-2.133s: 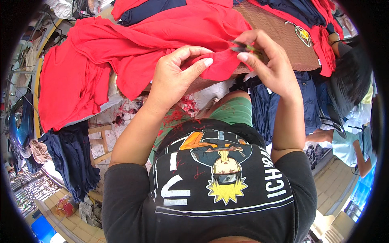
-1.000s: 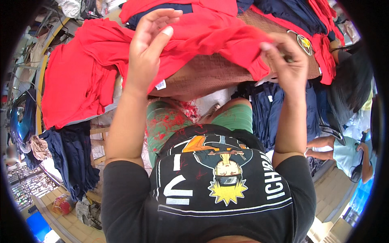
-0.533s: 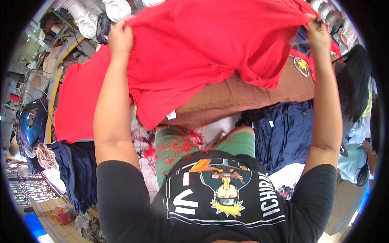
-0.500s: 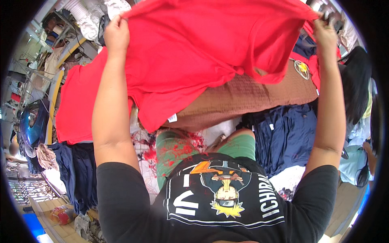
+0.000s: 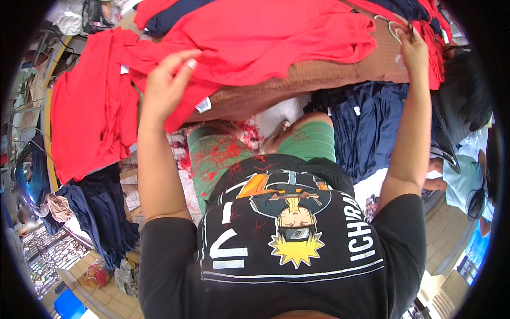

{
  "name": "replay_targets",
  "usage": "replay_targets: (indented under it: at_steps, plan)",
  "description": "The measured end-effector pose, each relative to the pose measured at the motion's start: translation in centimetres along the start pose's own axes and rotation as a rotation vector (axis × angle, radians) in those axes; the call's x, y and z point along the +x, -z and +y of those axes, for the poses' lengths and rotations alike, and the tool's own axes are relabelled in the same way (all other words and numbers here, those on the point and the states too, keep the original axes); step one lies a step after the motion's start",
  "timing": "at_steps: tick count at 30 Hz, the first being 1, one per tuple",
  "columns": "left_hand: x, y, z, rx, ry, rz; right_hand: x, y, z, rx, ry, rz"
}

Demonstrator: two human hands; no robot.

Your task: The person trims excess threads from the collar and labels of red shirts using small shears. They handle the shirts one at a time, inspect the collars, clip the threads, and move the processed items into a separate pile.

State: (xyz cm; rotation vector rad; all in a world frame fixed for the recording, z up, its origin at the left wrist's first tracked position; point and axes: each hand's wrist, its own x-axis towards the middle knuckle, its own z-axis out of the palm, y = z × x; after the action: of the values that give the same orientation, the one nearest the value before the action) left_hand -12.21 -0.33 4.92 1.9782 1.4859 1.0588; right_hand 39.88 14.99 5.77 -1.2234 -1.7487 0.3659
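A red garment [image 5: 255, 42], which looks like a shirt, lies spread over a padded surface with a brown cover [image 5: 297, 85]. A white label [image 5: 203, 105] shows at its near edge. Over the garment's left part is my left hand [image 5: 167, 82], thumb and fingers apart, holding nothing. My right hand [image 5: 413, 50] is raised at the right end of the brown cover, beside a looped pale cord [image 5: 394, 32]. Its fingers are bent around a small dark thing, too small to make out.
More red garments [image 5: 93, 106] hang at the left, above dark navy cloth [image 5: 103, 212]. Navy garments [image 5: 361, 122] are piled right of my knees. Red thread scraps lie on my green shorts [image 5: 220, 151]. At the far right, another person's arm [image 5: 438, 173] shows.
The red garment, held up and stretched between both hands before, now lies down on the brown cover. My left hand has let go and opened; my right hand has come off the cloth.
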Motion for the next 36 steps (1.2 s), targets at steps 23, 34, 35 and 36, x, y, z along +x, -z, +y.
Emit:
replay_targets:
  at_steps: [23, 34, 35, 36]
  plan:
    - [0.7, -10.4, 2.5, -0.082, -0.150, -0.151, -13.9, -18.8, -13.6, 0.019, 0.020, -0.202]
    - [1.6, -11.7, 1.8, 0.009, -0.296, -0.137, -14.4, -17.4, -13.5, 0.045, -0.014, -0.247]
    - [1.6, -12.3, 1.7, 0.085, -0.296, -0.168, -14.6, -17.4, -13.5, 0.046, -0.019, -0.245]
    - [1.6, -12.5, 2.0, 0.159, -0.280, -0.161, -14.7, -17.3, -13.5, 0.047, -0.023, -0.243]
